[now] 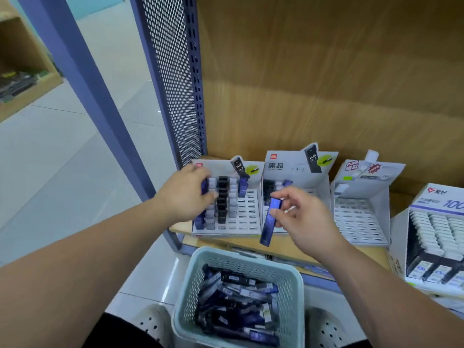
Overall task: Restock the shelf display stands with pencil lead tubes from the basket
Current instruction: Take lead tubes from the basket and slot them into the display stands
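Observation:
A pale green basket (288, 277) near me holds several dark blue and black pencil lead tubes (236, 300). On the wooden shelf stand white display stands. Over the left stand (247, 214), which holds blue, grey and black tubes in its left columns, my left hand (185, 194) grips a blue tube (204, 185) at the upper left slots. My right hand (303, 219) pinches the top of another blue tube (270, 222), which hangs in front of the middle stand (319, 182).
A third, nearly empty stand (361, 219) sits to the right, with a box of white items (437, 234) at the far right. A perforated blue metal panel (173, 79) and post bound the shelf on the left. Tiled floor lies beyond.

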{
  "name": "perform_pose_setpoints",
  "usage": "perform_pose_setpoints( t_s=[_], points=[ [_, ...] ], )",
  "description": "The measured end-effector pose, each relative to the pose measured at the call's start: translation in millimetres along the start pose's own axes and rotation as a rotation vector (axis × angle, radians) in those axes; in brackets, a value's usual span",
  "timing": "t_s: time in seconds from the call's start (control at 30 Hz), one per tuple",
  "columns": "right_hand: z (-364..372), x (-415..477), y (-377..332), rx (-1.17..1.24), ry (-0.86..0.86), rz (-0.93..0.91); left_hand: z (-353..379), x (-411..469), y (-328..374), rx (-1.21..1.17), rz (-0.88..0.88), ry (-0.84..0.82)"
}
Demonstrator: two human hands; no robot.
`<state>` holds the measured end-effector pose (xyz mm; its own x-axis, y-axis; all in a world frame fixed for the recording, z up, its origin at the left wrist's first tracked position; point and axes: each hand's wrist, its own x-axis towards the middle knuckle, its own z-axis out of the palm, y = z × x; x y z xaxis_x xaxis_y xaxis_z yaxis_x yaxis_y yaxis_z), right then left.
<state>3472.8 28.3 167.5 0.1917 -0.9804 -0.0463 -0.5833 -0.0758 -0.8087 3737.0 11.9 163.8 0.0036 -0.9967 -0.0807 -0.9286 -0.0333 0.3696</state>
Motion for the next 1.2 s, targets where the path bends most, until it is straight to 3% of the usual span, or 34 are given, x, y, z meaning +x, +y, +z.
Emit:
perform_pose_setpoints(
  t_s=[0.17,0.37,0.57,0.9,1.2],
  points=[
    [10,31,14,-0.203,0.078,-0.012,27,12,-25,0.036,-0.078,-0.152],
    [41,88,13,-0.186,0.061,-0.078,39,25,-35,-0.045,-0.052,-0.329],
    [62,104,27,-0.216,0.001,-0.083,39,22,-34,-0.101,-0.014,-0.368],
    [71,113,31,-0.417,-0.05,-0.31,36,19,-35,-0.079,-0.083,-0.385],
    [75,98,46,-0.275,0.091,-0.267,31,16,-35,-0.164,-0.135,-0.41]
  ],
)
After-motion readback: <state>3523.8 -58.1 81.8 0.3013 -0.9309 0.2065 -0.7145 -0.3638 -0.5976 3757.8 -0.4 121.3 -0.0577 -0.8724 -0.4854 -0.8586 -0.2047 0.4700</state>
